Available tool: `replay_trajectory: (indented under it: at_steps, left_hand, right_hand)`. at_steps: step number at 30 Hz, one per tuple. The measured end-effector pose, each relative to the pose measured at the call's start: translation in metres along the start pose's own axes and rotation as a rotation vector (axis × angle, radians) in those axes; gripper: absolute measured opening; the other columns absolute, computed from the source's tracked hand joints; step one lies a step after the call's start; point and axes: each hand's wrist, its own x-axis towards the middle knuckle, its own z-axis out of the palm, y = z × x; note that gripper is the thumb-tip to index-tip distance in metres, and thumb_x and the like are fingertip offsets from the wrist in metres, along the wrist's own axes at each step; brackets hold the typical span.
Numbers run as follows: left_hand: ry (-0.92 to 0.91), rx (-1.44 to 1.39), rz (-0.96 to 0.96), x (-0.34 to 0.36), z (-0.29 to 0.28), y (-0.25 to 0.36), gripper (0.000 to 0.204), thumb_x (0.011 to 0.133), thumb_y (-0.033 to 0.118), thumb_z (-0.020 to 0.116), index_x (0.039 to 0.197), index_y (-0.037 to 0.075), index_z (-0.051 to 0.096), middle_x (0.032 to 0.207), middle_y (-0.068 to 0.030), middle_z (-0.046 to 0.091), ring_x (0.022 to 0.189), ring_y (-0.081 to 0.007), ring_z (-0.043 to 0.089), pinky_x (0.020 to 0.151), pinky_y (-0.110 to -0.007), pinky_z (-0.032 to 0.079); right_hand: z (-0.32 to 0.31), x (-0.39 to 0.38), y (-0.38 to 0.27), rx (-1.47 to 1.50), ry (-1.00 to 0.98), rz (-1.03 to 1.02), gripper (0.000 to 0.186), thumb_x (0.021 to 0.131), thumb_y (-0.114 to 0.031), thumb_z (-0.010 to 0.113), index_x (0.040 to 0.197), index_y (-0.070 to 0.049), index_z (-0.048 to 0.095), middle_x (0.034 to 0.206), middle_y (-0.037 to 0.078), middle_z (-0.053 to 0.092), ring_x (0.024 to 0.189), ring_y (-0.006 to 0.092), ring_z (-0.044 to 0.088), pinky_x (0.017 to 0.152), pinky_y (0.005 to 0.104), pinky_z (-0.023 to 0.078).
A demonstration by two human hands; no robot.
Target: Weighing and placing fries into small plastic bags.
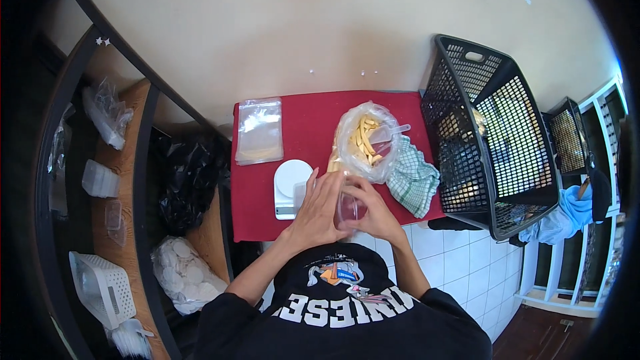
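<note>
At the table's near edge, both my hands are curled around a see-through plastic piece (351, 210); I cannot tell whether it is a bag or a tub. My left hand (319, 208) covers its left side, and my right hand (375, 212) grips it from the right with bent fingers. Beside my left hand sits a white kitchen scale (289, 180), with a clear container (299, 193) partly behind my fingers. Just beyond my hands stands an open plastic bag (347, 127) of pale yellow stick-shaped snacks (365, 140). A clear scoop (387, 134) rests in it.
A red cloth (307, 110) covers the table. On it lie a stack of clear bags (260, 130) and a green checked towel (412, 179). A large black crate (490, 140) stands at the right. Shelves (130, 180) with plastic tubs and a white basket (103, 290) line the left.
</note>
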Motion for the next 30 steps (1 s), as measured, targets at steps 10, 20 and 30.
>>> replay_trajectory:
  at_steps: [10,20,30]
  left_hand:
    - [0.167,-0.304,-0.354,0.002,-0.006,-0.016,0.086,0.063,0.031,0.099,0.131,0.007,0.051,0.134,-0.0157,0.056,0.127,-0.028,0.056,0.107,-0.043,0.047]
    - [-0.269,-1.101,-0.628,0.001,-0.026,-0.151,0.055,0.082,0.009,0.085,0.131,0.003,0.06,0.12,-0.0097,0.067,0.115,-0.0237,0.065,0.097,-0.044,0.057]
    - [-0.148,-2.011,-0.904,0.004,0.052,-0.14,0.052,0.095,0.015,0.072,0.139,-0.003,0.052,0.129,-0.02,0.064,0.119,-0.0359,0.066,0.105,-0.064,0.051]
  right_hand:
    - [-0.116,0.058,0.18,-0.528,0.642,0.191,0.036,0.085,-0.017,0.08,0.116,0.0,0.07,0.113,0.021,0.072,0.091,0.0336,0.073,0.082,0.0413,0.058]
    - [-0.127,0.109,0.221,-0.208,0.583,0.381,0.041,0.078,-0.012,0.087,0.112,0.005,0.072,0.088,0.014,0.076,0.076,0.0226,0.073,0.071,0.0338,0.059]
    - [-0.121,0.147,0.213,0.533,0.367,0.17,0.028,0.099,0.003,0.062,0.126,0.006,0.064,0.107,0.013,0.073,0.095,0.0176,0.072,0.076,0.0302,0.064]
